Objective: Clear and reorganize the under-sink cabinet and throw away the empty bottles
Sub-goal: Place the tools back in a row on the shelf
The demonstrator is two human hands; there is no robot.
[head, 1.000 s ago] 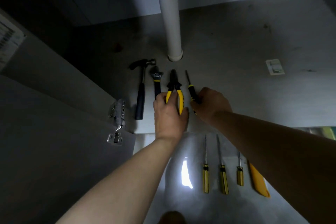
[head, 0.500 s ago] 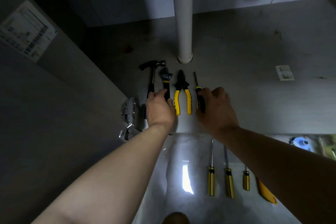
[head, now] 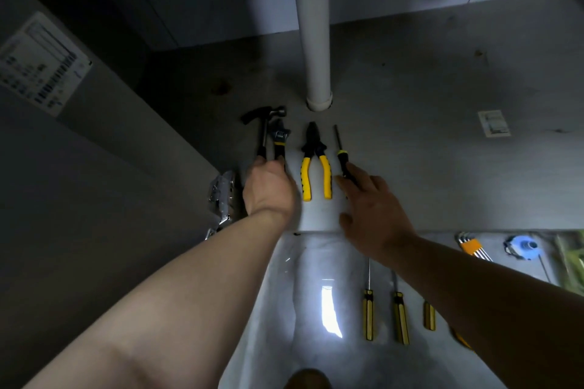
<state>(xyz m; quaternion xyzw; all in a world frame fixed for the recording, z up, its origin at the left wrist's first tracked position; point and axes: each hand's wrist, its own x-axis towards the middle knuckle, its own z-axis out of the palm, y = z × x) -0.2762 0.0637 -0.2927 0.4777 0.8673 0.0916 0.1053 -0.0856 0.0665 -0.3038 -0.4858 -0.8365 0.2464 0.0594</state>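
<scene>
From the head camera, looking down into the dim under-sink cabinet, the cabinet floor [head: 410, 136] carries a neat row of tools just in front of the white drain pipe [head: 313, 47], which stands at twelve o'clock. In that row, running from nine o'clock toward three, lie a claw hammer [head: 263, 123], an adjustable wrench [head: 279, 139], yellow-handled pliers [head: 316, 164] and a black-and-yellow screwdriver [head: 342, 155], all with their heads pointing to twelve o'clock. The left hand [head: 268, 189] lies knuckles-up over the lower handles of the hammer and the wrench, fingers curled down around them; whether it grips one or both cannot be told. The right hand [head: 373, 215] is spread flat, fingers apart, its fingertips resting on the screwdriver's handle and its thumb on the cabinet floor toward six o'clock. The pliers lie free between the two hands, touched by neither. At nine o'clock of the left hand a metal door hinge [head: 222, 196] shows on the cabinet wall, and farther toward ten o'clock a printed label [head: 41, 63] is stuck on that wall. A small white sticker [head: 493, 123] lies on the cabinet floor at two o'clock. Below the cabinet's front edge, on the room floor [head: 284, 309], three more screwdrivers [head: 368, 313] lie parallel at five o'clock, and a set of hex keys [head: 472, 246] and a blue round object [head: 523, 246] lie at three o'clock.
</scene>
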